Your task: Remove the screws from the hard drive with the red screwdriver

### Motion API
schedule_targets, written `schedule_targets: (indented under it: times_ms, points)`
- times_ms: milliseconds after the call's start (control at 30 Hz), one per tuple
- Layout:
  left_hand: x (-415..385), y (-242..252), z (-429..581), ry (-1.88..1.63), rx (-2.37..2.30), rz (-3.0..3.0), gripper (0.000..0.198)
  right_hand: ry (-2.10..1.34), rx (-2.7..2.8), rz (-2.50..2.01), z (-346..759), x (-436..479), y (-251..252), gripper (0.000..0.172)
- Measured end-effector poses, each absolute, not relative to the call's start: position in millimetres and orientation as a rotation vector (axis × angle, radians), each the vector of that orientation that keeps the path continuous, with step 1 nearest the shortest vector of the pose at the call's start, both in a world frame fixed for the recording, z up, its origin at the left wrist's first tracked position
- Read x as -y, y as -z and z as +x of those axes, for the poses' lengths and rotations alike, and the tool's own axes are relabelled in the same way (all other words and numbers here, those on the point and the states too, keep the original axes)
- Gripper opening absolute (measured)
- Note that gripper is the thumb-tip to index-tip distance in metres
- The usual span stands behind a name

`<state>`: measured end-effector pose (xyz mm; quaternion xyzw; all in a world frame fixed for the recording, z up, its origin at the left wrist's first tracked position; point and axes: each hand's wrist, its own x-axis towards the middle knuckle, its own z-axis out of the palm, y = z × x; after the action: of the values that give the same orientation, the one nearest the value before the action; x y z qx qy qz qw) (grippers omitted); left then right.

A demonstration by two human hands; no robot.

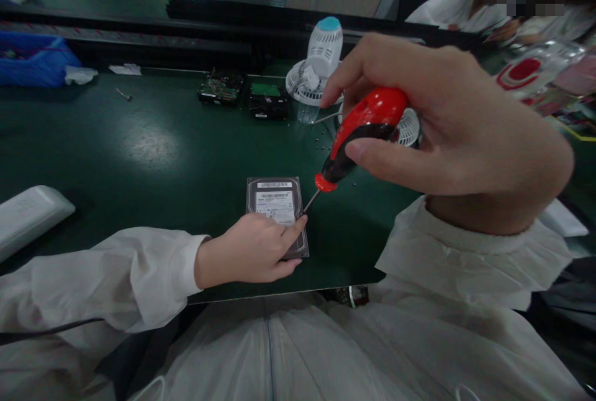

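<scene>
A silver hard drive with a white label lies flat on the green table close to its front edge. My left hand rests on the drive's near part, fingers curled, the forefinger stretched to its right edge. My right hand is raised close to the camera and wraps a red and black screwdriver. The screwdriver's thin shaft slants down to the drive's right edge, right beside my left forefinger tip.
At the back of the table stand a white fan, a circuit board and another dark drive. Small screws lie scattered near the fan. A white object sits at the left edge, a blue bin far left. Another person works at the top right.
</scene>
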<state>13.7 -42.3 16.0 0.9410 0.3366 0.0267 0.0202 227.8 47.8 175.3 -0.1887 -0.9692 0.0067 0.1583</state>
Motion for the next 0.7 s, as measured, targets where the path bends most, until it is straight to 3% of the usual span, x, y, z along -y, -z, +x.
schedule_targets:
  times_ms: [133,300,433,600,700]
  points:
    - [42.1,-16.5,14.2,-0.103,-1.04,2.925,0.067,0.015,2.731,-0.68,224.8,-45.7,-175.1,0.039]
    - [42.1,-15.6,14.0,-0.121,-1.039,2.931,0.067,0.027,2.7,-0.633,223.9,-44.8,-175.0,0.021]
    - [42.0,-15.6,13.6,-0.11,-1.039,2.93,0.067,0.026,2.74,-0.594,222.3,-43.9,-174.3,0.024]
    - [41.4,-16.0,13.8,-0.107,-1.027,2.936,0.067,0.137,2.633,-0.904,216.3,-39.6,-172.7,0.041]
    - [41.4,-15.4,14.2,-0.113,-1.025,2.942,0.067,0.141,2.623,-0.907,213.8,-36.0,-172.4,0.024]
